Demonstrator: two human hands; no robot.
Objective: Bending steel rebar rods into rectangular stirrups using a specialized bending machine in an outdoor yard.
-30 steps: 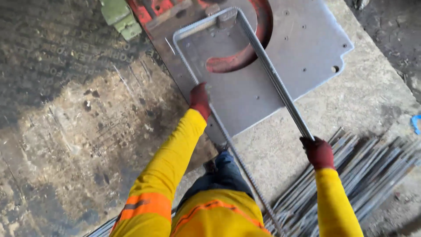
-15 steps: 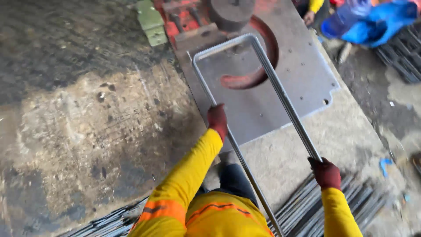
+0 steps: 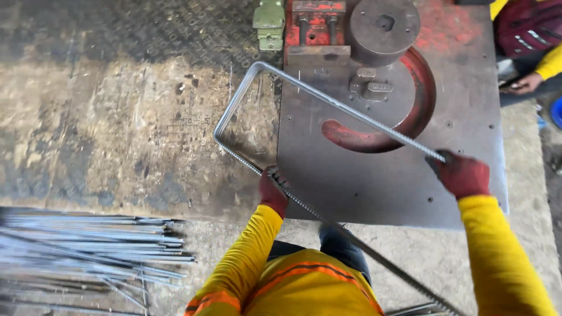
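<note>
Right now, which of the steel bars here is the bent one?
The ribbed bar gripped by both gloved hands, left hand and right hand, bent into an open frame over the bending machine's plate. The bars in the bundle on the left lie straight.

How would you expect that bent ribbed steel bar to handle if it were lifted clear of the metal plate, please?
The bent ribbed bar probably stays stiff: its corners hold shape between the left hand and right hand. It looks long and likely heavy, so the free tail may swing. Its ribs should grip well, and the bends would stop it rolling on the metal plate.
</note>
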